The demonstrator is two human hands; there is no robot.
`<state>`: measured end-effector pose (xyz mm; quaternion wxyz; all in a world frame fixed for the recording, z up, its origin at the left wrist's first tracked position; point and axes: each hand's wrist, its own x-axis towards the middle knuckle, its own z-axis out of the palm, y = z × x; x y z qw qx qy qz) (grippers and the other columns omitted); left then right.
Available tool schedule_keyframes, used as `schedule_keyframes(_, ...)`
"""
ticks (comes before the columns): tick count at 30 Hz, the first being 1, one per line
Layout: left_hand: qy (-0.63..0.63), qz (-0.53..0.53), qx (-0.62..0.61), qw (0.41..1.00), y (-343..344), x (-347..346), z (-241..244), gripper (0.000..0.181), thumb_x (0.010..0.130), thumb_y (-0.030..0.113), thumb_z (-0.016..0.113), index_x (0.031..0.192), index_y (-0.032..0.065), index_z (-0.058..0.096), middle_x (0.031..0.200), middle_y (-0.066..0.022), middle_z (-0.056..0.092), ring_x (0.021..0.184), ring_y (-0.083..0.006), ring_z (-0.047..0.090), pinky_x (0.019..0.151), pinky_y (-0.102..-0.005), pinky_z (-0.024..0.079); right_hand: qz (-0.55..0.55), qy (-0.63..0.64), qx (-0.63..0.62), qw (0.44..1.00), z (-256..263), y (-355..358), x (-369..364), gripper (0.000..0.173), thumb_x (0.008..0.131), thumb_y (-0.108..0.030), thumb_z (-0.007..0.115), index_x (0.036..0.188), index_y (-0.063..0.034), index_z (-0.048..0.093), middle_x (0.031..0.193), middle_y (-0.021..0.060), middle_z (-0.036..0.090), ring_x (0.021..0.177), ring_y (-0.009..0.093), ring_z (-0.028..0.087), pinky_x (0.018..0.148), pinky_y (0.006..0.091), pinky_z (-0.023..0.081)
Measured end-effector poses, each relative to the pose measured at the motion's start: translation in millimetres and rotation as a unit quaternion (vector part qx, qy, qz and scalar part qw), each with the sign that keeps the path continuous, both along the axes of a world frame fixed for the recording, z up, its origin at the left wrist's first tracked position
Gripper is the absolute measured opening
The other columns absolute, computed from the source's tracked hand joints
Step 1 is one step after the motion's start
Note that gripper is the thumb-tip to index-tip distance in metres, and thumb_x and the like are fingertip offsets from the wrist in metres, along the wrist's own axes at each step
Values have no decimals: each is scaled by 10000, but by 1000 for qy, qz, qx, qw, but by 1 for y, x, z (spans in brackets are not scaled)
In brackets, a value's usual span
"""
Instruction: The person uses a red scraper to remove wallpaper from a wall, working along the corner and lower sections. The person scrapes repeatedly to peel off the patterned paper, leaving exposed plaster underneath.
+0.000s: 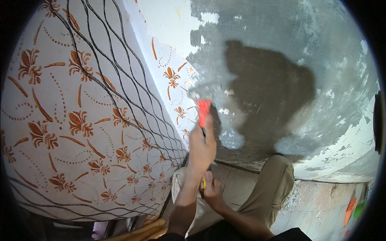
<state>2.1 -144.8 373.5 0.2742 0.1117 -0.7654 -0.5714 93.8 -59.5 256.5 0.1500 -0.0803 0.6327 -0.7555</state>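
My left hand (202, 150) is closed around the handle of a red-handled scraper (204, 107), whose broad blade lies at the wall, blurred. The blade is at the border between white paint with orange stencilled motifs (172, 77) and the bare grey wall surface (256, 27). Lower down, close to my left wrist, my right hand (213, 191) grips a tool with a yellow and black handle (204, 182); the rest of that tool is hidden. A dark shadow falls across the grey surface.
At the left, a patterned white wall (99, 126) with dark wavy lines meets the scraped wall in a corner. My bent knee (279, 168) is near the wall's foot. Orange (349, 211) and green (359, 210) objects lie on the floor at the lower right. Yellowish cloth (150, 229) is at the bottom.
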Motion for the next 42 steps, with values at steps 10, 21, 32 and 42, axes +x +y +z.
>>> schedule_keyframes(10,-51,-26,-24,998,-9,-1,19,422,1109,254,418,1314,-82,570,745,-167,600,686,-237,546,705,-401,481,16,-39,-46,998,23,-1,1,526,1088,-393,489,667,-79,502,568,-30,437,509,90,417,494,296,349)
schedule_keyframes(21,-73,8,19,997,-8,-5,31,464,1105,300,430,1276,-90,615,958,-230,694,943,-311,643,937,-427,485,9,-50,7,999,37,-1,-12,539,1078,-385,517,653,-55,521,585,-26,449,560,85,420,508,315,363)
schedule_keyframes(32,61,18,-16,998,-12,-21,98,568,1108,444,373,731,30,470,531,-15,407,389,-118,401,370,-305,350,57,56,-57,995,95,-3,-37,491,1119,-362,385,735,-82,508,555,-23,432,453,80,397,445,261,309)
schedule_keyframes(42,-6,-117,236,965,20,4,41,528,1109,412,402,690,89,408,512,20,398,383,-73,374,359,-271,312,378,-263,-346,817,24,59,-38,572,1073,-590,329,817,-100,477,557,-23,358,405,83,294,357,253,261)
